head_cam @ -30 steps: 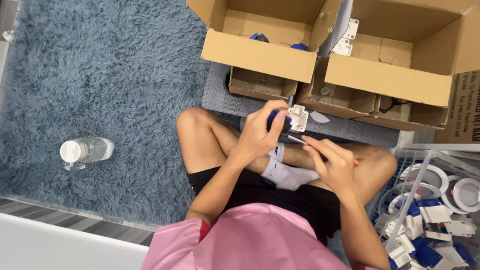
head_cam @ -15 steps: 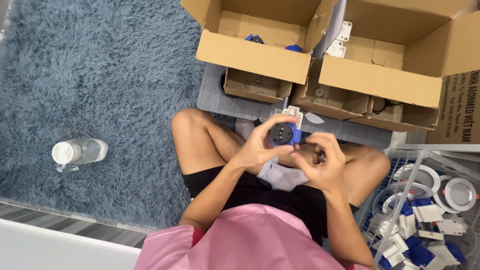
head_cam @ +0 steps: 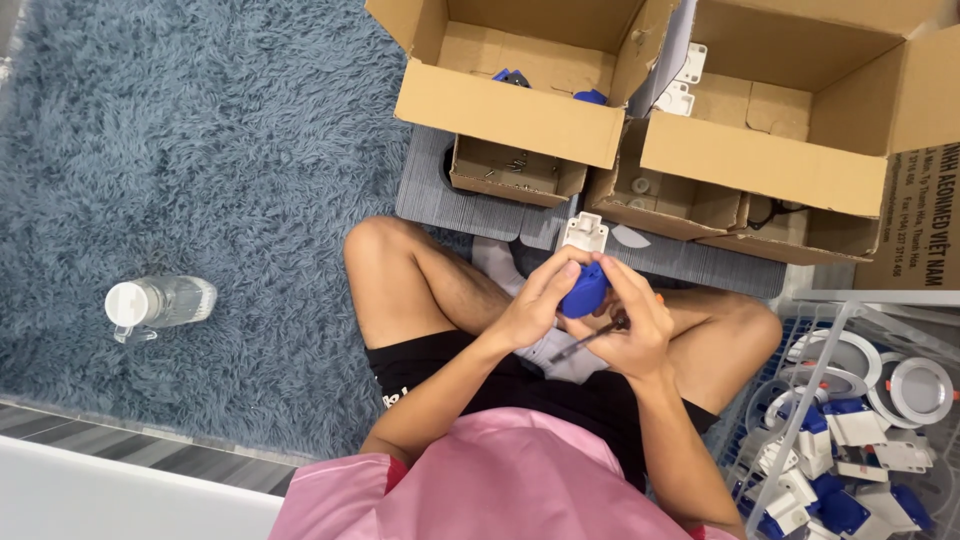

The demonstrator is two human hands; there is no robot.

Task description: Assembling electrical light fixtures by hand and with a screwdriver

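I sit cross-legged on a rug and hold a small blue plastic part (head_cam: 584,290) above my lap. My left hand (head_cam: 535,305) wraps its left side with the fingers curled over the top. My right hand (head_cam: 632,322) touches the part from the right and also grips a thin dark screwdriver (head_cam: 588,340) that slants down to the left under the part. A white plastic piece (head_cam: 586,232) lies just beyond my fingers on the grey mat (head_cam: 440,195).
Two open cardboard boxes (head_cam: 520,95) (head_cam: 790,160) stand ahead, with smaller trays (head_cam: 515,170) of screws between them. A wire basket (head_cam: 860,420) of white and blue parts sits at my right. A clear water bottle (head_cam: 160,303) lies on the blue shag rug (head_cam: 200,150) at left.
The blue part turned in my hands; my left hand closed over it. The screwdriver dropped from pointing at the part to lying slanted beneath it.
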